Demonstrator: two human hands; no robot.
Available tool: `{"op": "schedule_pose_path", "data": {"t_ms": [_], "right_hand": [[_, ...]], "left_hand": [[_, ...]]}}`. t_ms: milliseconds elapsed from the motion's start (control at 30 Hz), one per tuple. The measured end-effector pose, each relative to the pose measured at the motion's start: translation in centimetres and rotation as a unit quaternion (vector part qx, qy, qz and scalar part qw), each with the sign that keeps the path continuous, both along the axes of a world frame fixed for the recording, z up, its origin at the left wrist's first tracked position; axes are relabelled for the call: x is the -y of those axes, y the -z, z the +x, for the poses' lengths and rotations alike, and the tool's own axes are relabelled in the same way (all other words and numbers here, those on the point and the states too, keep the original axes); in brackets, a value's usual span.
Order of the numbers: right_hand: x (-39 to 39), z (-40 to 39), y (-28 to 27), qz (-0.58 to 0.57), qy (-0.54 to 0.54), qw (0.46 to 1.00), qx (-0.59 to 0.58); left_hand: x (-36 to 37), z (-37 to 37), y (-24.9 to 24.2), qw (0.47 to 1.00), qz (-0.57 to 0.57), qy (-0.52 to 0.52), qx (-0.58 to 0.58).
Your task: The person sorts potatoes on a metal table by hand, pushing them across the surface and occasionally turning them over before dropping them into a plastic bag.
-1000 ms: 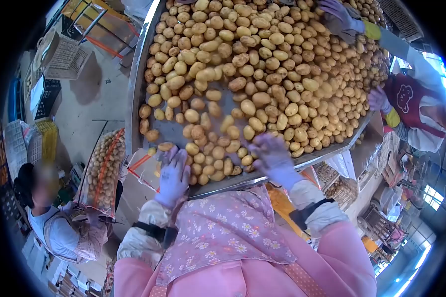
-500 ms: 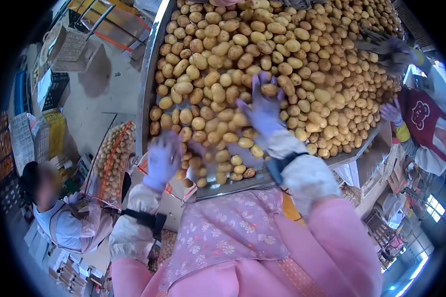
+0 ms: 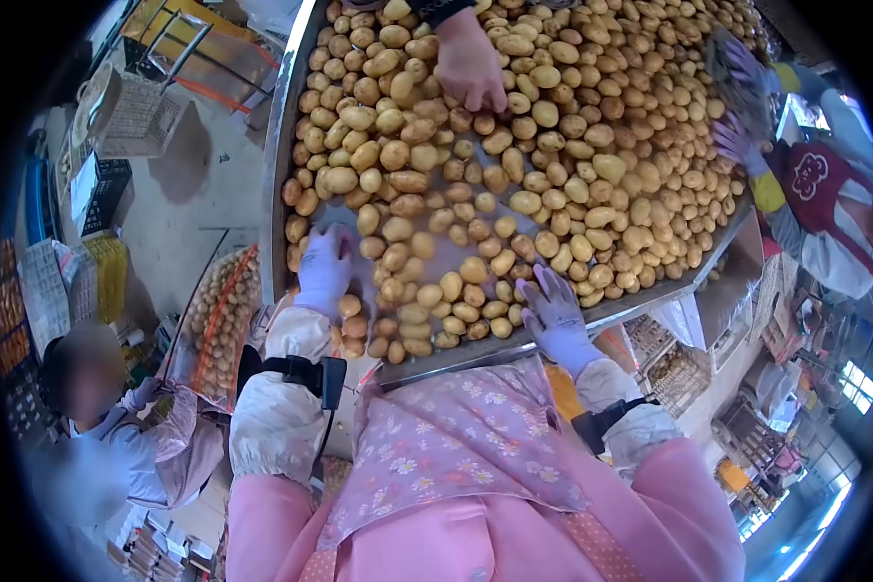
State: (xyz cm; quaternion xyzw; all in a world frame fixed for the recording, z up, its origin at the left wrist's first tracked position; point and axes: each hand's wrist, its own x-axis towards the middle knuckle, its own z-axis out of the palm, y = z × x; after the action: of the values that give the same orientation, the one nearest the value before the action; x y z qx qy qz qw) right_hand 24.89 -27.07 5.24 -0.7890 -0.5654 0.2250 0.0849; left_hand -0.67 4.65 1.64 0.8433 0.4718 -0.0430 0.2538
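Potatoes [image 3: 611,126] lie heaped over a metal-rimmed sorting table [image 3: 427,365]. My left hand [image 3: 325,264], in a light purple glove, is at the table's left side beside the potatoes; its fingers are curled, and whether they hold anything is hidden. Below it, a few potatoes [image 3: 351,325] sit at a gap in the near edge. My right hand [image 3: 558,315], gloved alike, rests at the near rim with its fingers spread against the potatoes, holding nothing. Between my hands, patches of the wet table surface [image 3: 439,254] show among loose potatoes.
Another person's bare hand [image 3: 470,66] reaches in from the top. At the right, a co-worker's gloved hands [image 3: 737,141] touch the heap. A person [image 3: 136,436] stands at the lower left by a net sack of potatoes [image 3: 225,330]. Crates [image 3: 131,112] stand on the floor.
My right hand has moved down from the middle of the heap to the near rim. My left hand has moved slightly up. A bare hand has come in at the top.
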Motion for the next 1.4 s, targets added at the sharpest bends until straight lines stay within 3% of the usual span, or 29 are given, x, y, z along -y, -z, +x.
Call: {"op": "schedule_pose_path", "data": {"t_ms": [33, 100, 167, 233, 333, 433, 567, 633, 667, 700, 733, 767, 833, 867, 933, 1000, 1033, 1067, 1100, 1133, 1167, 1200, 1233, 1300, 1367, 1400], "right_hand": [[0.3, -0.2, 0.2, 0.028, 0.057, 0.998, -0.024], [0.5, -1.5, -0.2, 0.063, 0.1, 0.993, -0.012], [-0.2, -2.7, -1.1, 0.037, 0.156, 0.98, -0.119], [-0.7, -4.5, -1.8, 0.067, 0.147, 0.981, -0.111], [-0.1, -5.6, -2.1, 0.118, 0.13, 0.976, -0.13], [1.6, -6.0, -3.4, 0.089, 0.19, 0.966, -0.151], [3.9, -6.7, -3.4, 0.1, 0.249, 0.945, -0.186], [4.5, -7.5, -2.4, 0.104, 0.267, 0.931, -0.227], [4.2, -8.2, -1.4, 0.159, 0.383, 0.803, -0.429], [4.0, -8.9, -0.9, 0.2, 0.471, 0.614, -0.6], [3.1, -9.1, -3.7, 0.221, 0.505, 0.4, -0.732], [3.1, -9.8, -3.6, 0.22, 0.507, 0.398, -0.732], [2.5, -10.3, -3.2, 0.214, 0.447, 0.454, -0.74], [4.0, -9.8, -1.6, 0.183, 0.509, 0.496, -0.679], [9.2, -7.6, -1.8, 0.111, 0.501, 0.766, -0.389], [11.7, -6.3, -7.8, -0.005, 0.553, 0.789, -0.269], [14.9, -5.6, -5.7, -0.003, 0.549, 0.793, -0.265], [18.9, -5.4, -1.1, 0.002, 0.463, 0.882, -0.081], [20.8, -4.9, 1.4, 0.008, 0.356, 0.928, 0.108], [18.5, -5.4, 1.6, 0.007, 0.352, 0.93, 0.109], [12.9, -7.3, 1.0, 0.106, 0.402, 0.893, -0.173], [7.5, -8.4, -0.5, 0.2, 0.411, 0.775, -0.437], [3.9, -8.8, -4.6, 0.138, 0.455, 0.666, -0.574], [5.5, -6.7, -1.8, 0.16, 0.459, 0.706, -0.515], [12.9, -0.8, 3.4, 0.232, 0.479, 0.797, -0.287], [14.4, 1.6, -2.6, 0.24, 0.433, 0.866, -0.067]], "left_hand": [[-0.1, 0.0, -0.2, 0.997, -0.027, -0.061, 0.043], [1.4, 1.2, -1.3, 0.996, -0.003, -0.049, 0.081], [2.7, 3.5, -3.1, 0.975, 0.112, 0.017, 0.189], [1.8, 5.5, -1.1, 0.973, 0.114, 0.074, 0.187], [0.5, 7.9, 0.3, 0.973, 0.128, 0.189, 0.02], [0.0, 7.2, 0.6, 0.95, 0.175, 0.257, 0.005], [-0.5, 6.8, 1.0, 0.968, 0.11, 0.227, -0.007], [0.8, 6.7, -0.8, 0.98, 0.063, 0.184, 0.053], [2.8, 6.7, -2.5, 0.976, 0.03, 0.154, 0.152], [5.5, 6.7, -4.0, 0.961, -0.005, 0.123, 0.247], [8.9, 6.7, -4.3, 0.935, -0.178, 0.122, 0.28], [12.2, 6.8, -4.6, 0.88, -0.344, 0.116, 0.304], [15.8, 7.8, -7.5, 0.863, -0.118, 0.402, 0.283], [16.2, 7.6, -7.3, 0.862, -0.114, 0.403, 0.286], [16.9, 6.9, -6.3, 0.904, -0.112, 0.294, 0.29], [16.2, 5.5, -6.8, 0.918, -0.101, 0.286, 0.257], [15.9, 5.1, -7.1, 0.931, -0.086, 0.276, 0.222], [16.4, 4.8, -7.3, 0.93, -0.094, 0.296, 0.196], [17.3, 5.3, -7.1, 0.93, -0.091, 0.293, 0.2], [18.9, 5.7, -6.7, 0.906, -0.094, 0.344, 0.229], [20.3, 6.1, -6.6, 0.876, -0.099, 0.398, 0.255], [21.1, 6.9, -7.0, 0.861, -0.081, 0.419, 0.276], [20.5, 7.5, -7.2, 0.861, -0.075, 0.418, 0.278], [19.2, 7.6, -7.6, 0.844, -0.063, 0.464, 0.262], [16.8, 5.2, -4.5, 0.836, -0.085, 0.477, 0.256], [15.3, 3.1, -2.1, 0.844, -0.041, 0.482, 0.232]]}}
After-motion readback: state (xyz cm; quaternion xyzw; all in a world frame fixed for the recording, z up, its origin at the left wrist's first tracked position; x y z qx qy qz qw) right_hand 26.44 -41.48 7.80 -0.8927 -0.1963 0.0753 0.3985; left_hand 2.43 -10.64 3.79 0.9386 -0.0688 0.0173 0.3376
